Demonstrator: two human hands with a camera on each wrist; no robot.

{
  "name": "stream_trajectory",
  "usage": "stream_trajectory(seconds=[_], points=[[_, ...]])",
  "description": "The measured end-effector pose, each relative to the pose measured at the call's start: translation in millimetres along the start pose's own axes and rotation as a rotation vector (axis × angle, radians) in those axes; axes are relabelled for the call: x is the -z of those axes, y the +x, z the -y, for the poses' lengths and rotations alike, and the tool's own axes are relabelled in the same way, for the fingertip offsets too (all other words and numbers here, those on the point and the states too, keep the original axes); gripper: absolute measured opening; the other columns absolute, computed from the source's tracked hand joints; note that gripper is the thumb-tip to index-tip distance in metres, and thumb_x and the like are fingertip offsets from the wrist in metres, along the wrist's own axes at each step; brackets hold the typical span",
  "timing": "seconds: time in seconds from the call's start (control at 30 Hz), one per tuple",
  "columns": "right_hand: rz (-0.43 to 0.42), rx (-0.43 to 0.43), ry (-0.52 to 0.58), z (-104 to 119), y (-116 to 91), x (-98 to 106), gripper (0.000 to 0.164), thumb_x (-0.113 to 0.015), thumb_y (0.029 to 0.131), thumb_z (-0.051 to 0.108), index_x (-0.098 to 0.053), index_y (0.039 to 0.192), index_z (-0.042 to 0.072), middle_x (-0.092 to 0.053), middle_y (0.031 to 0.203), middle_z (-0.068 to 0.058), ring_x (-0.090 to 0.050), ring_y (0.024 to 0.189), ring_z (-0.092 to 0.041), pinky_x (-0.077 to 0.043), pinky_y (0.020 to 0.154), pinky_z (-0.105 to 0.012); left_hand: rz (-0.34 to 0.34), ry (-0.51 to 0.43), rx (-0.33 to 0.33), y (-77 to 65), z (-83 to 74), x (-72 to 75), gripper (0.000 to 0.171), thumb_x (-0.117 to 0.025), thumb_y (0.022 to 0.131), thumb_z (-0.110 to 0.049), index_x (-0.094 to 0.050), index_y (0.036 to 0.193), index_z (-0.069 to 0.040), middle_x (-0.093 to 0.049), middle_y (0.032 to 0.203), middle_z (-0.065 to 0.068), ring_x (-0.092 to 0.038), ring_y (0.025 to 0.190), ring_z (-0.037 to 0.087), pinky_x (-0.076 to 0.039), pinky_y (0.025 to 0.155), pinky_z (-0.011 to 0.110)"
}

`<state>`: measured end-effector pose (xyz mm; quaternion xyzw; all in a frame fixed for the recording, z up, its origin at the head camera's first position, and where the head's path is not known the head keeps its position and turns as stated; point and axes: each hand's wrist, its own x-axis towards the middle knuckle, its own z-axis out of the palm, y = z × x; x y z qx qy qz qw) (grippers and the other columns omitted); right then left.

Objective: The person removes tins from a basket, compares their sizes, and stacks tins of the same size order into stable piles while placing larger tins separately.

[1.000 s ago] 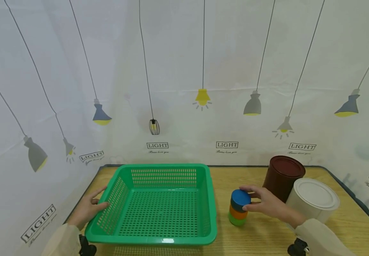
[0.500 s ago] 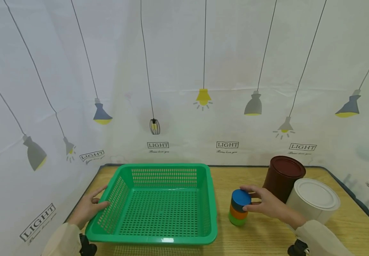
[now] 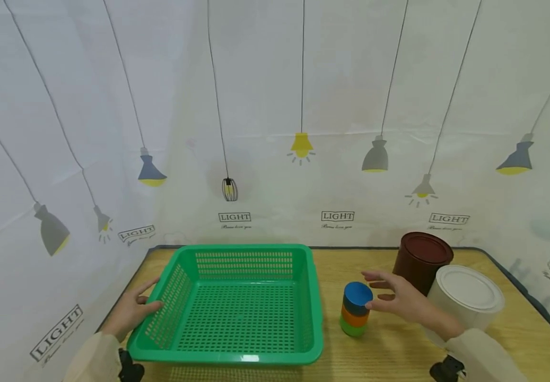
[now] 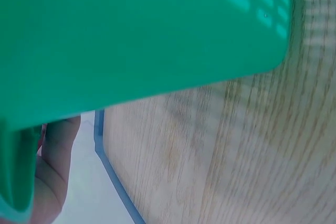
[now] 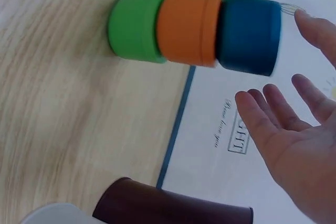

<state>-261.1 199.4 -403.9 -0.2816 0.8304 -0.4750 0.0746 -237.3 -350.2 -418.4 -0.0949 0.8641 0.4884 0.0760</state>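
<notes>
A green plastic basket with slotted walls stands on the left half of the table. My left hand holds its left rim, thumb over the edge and other fingers outside; in the left wrist view the basket's wall hides much of that hand. To the basket's right stands an upright stack of three short cylinders: blue on top, orange in the middle, green at the bottom. Beside the blue one is my right hand, fingers spread and apart from the stack in the right wrist view.
A dark brown lidded canister stands behind my right hand. A white lidded canister is close in front of it, beside my right forearm. The wooden table ends against a wall cloth printed with lamps.
My right hand has let go of the blue cylinder, opening its fingers and drawing slightly right. The stack stays upright in place. My left hand and the basket have not moved.
</notes>
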Motion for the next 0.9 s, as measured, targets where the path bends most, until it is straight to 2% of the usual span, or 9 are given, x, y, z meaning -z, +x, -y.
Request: stream_trajectory(seconds=[0.17,0.3,0.37,0.5,0.57,0.67,0.73,0.8,0.9], points=[[-0.1,0.028,-0.044,5.1,-5.2,5.5,0.058,-0.064,0.081,0.012,-0.036,0.129,-0.005,-0.043,0.122,-0.029,-0.044,0.107,-0.045,-0.046,0.079,-0.044,0.006,0.029,-0.004,2.5,-2.9,2.9,0.071,-0.062,0.082,-0.014,-0.021,0.14,-0.003,-0.059,0.096,0.026,-0.062,0.066,0.026,-0.051,0.058,0.039],[-0.138,0.028,-0.051,11.5,-8.4,8.9,0.056,-0.063,0.082,0.012,-0.037,0.13,-0.004,-0.044,0.121,-0.028,-0.044,0.108,-0.044,-0.046,0.08,-0.042,0.0,0.096,-0.011,4.7,-3.6,6.7,0.072,-0.063,0.082,-0.017,-0.023,0.139,-0.002,-0.054,0.103,0.033,-0.062,0.069,0.025,-0.051,0.06,0.039],[-0.153,0.041,-0.051,14.3,-8.6,10.0,0.056,-0.063,0.082,0.012,-0.037,0.129,-0.003,-0.045,0.121,-0.026,-0.048,0.108,-0.035,-0.047,0.08,-0.04,-0.002,0.144,-0.014,5.2,-4.0,9.8,0.072,-0.063,0.081,-0.019,-0.023,0.139,-0.001,-0.053,0.104,0.035,-0.062,0.07,0.025,-0.05,0.062,0.04],[-0.176,0.076,-0.038,19.3,-7.7,11.5,0.054,-0.062,0.082,0.009,-0.038,0.129,-0.003,-0.046,0.12,-0.026,-0.049,0.104,-0.003,-0.047,0.079,-0.038,-0.007,0.244,-0.023,5.5,-7.1,15.7,0.073,-0.064,0.081,-0.023,-0.024,0.138,0.001,-0.052,0.104,0.035,-0.06,0.072,0.024,-0.049,0.064,0.042],[-0.184,0.076,-0.029,21.8,-6.6,12.1,0.053,-0.061,0.083,0.009,-0.038,0.129,-0.003,-0.045,0.12,-0.025,-0.047,0.103,0.003,-0.048,0.08,-0.034,-0.012,0.289,-0.018,5.3,-10.7,16.8,0.073,-0.063,0.081,-0.023,-0.024,0.137,0.002,-0.051,0.105,0.035,-0.06,0.074,0.026,-0.048,0.065,0.043],[-0.193,0.057,-0.024,25.6,-3.8,12.8,0.051,-0.059,0.085,0.011,-0.038,0.13,-0.002,-0.045,0.122,-0.023,-0.049,0.108,-0.014,-0.046,0.082,-0.029,-0.048,0.419,-0.023,3.9,-19.6,14.3,0.075,-0.063,0.08,-0.026,-0.024,0.136,0.006,-0.044,0.114,0.038,-0.054,0.09,0.039,-0.044,0.075,0.049],[-0.2,0.052,-0.038,28.0,-0.9,13.1,0.049,-0.057,0.087,0.012,-0.038,0.13,-0.001,-0.044,0.124,-0.022,-0.047,0.11,-0.028,-0.046,0.083,-0.03,-0.094,0.478,-0.047,1.9,-28.9,7.9,0.078,-0.063,0.08,-0.028,-0.022,0.135,0.009,-0.034,0.12,0.039,-0.04,0.104,0.047,-0.037,0.082,0.056],[-0.21,0.06,-0.07,30.6,3.2,13.1,0.047,-0.056,0.088,0.013,-0.039,0.129,0.0,-0.045,0.124,-0.021,-0.046,0.11,-0.035,-0.045,0.084,-0.035,-0.142,0.528,-0.118,0.2,-41.5,-1.4,0.08,-0.063,0.08,-0.028,-0.021,0.133,0.013,-0.025,0.125,0.041,-0.026,0.112,0.052,-0.029,0.087,0.061],[-0.214,0.075,-0.12,35.5,10.9,12.0,0.047,-0.055,0.088,0.014,-0.039,0.13,0.0,-0.044,0.125,-0.02,-0.046,0.11,-0.035,-0.042,0.086,-0.043,-0.166,0.485,-0.226,-2.4,-65.2,-20.2,0.081,-0.062,0.081,-0.028,-0.017,0.135,0.013,-0.016,0.131,0.038,-0.016,0.118,0.052,-0.023,0.091,0.063]])
